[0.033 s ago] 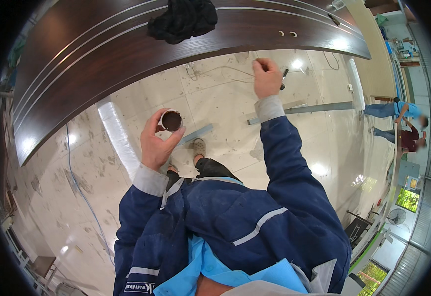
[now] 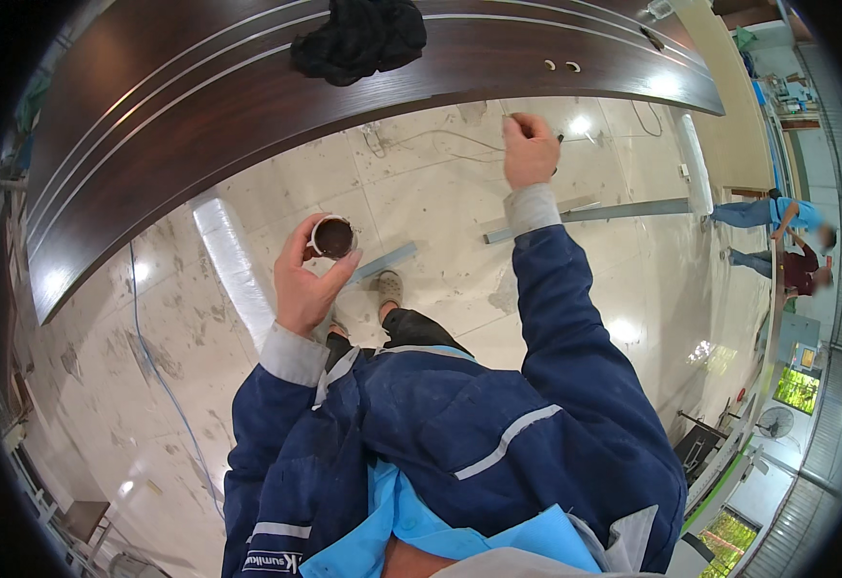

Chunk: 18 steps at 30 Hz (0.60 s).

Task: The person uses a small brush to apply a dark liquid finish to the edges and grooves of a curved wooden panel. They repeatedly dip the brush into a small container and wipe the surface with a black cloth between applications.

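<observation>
My left hand is closed round a small white cup with dark brown stuff inside, its mouth facing up. To the right and farther forward, my right hand is pinched close to the near edge of a dark wood-grain panel. What its fingertips hold, if anything, is too small to make out. Partly covered by that hand is a slim black object, which seems to lie beyond it. A crumpled black cloth rests on the panel, and two small pale curved pieces lie to its right.
On the tiled floor lie a plastic-wrapped length, a grey metal strip and a longer strip. A blue cable runs along the left. Two people are at the far right, beside a pale board.
My right hand has moved slightly right and now covers more of the slim black object. My left hand and the cup stay almost where they were.
</observation>
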Motion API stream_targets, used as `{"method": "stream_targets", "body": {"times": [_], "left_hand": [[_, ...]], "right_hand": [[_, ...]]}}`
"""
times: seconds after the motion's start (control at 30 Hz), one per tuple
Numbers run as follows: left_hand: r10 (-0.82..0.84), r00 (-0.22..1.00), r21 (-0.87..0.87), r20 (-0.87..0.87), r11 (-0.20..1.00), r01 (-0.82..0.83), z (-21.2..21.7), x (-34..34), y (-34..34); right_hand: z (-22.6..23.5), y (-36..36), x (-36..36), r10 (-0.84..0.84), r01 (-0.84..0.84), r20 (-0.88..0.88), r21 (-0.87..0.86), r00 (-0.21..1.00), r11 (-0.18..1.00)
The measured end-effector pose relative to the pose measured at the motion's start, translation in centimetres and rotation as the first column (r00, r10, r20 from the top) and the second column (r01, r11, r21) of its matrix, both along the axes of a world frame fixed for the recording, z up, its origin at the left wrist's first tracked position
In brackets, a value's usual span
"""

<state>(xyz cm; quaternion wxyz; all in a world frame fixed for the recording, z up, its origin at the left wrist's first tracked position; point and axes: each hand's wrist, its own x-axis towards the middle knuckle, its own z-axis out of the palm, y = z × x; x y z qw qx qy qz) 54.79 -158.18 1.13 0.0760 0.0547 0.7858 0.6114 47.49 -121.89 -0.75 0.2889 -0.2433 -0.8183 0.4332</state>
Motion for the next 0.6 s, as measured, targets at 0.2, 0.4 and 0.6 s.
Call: {"method": "stream_targets", "body": {"times": [0.2, 0.4, 0.6], "left_hand": [[0.018, 1.000, 0.091, -0.011, 0.996, -0.017, 2.7, 1.5, -3.5], [0.094, 0.995, 0.117, -0.019, 0.989, -0.091, 4.2, 4.0, -7.8], [0.160, 0.987, 0.088, 0.013, 0.983, -0.161, 4.5, 5.7, -10.8]], "right_hand": [[0.3, -0.5, -0.6, 0.048, -0.048, 0.020, 0.009, 0.999, 0.999], [-1.9, -2.1, -0.7, 0.132, -0.134, 0.052, 0.029, 0.990, 0.991], [-2.1, 8.7, -2.4, -0.209, 0.207, 0.030, 0.060, 0.978, 0.977]]}}
